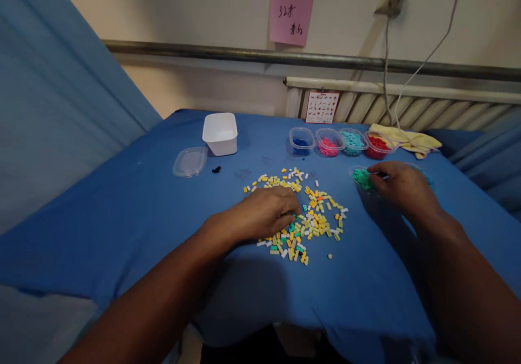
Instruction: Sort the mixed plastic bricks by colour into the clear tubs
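Observation:
A loose pile of small toy building bricks (319,223), mostly yellow and white with some green ones, is spread over the blue cloth. Over its left side lies my left hand (271,209), fingers curled down together among the bricks; whatever is between the fingertips is hidden. My right hand (402,187) is at a clear tub of green bricks (361,178), thumb and forefinger pinched close at its right side. I cannot make out a brick in that pinch. Another tub with blue bricks (428,180) is partly hidden behind the right hand.
Along the back stand clear tubs with dark blue (300,144), pink (328,147), turquoise (352,141) and red bricks (378,146). A yellow cloth (411,139) lies beside them. Left are a white container (220,134), a clear lid (190,161) and small black pieces (216,170).

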Motion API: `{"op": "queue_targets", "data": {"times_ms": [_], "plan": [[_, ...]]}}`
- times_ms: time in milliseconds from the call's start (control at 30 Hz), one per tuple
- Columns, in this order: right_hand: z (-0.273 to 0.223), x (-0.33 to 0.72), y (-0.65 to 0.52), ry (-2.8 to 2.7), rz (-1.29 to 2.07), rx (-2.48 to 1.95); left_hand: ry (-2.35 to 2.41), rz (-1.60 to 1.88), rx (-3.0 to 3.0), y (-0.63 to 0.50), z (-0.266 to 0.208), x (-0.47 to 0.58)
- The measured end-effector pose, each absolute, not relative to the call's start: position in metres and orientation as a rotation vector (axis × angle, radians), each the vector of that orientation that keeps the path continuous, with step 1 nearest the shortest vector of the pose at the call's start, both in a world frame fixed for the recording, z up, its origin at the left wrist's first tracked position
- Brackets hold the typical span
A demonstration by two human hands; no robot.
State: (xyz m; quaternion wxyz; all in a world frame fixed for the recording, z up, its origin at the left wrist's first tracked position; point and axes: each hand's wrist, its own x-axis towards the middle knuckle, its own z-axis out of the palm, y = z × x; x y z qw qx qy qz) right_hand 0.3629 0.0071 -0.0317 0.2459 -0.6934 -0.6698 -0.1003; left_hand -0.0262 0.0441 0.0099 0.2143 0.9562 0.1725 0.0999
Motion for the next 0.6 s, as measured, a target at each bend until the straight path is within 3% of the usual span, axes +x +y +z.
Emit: {"op": "queue_targets", "data": {"times_ms": [100, 333, 600], "plan": [[-0.021, 0.332, 0.001, -1.874, -0.246, -1.644, 0.45, 0.261, 2.722, 0.048, 0.005, -0.024], [-0.008, 0.224, -0.036, -2.426, 0.263, -0.834, 0.712, 0.396, 2.715, 0.061, 0.002, -0.034], [-0.02, 0.216, -0.034, -2.583, 0.328, -0.852, 0.732, 0.357, 2.724, 0.057, 0.004, -0.033]]}}
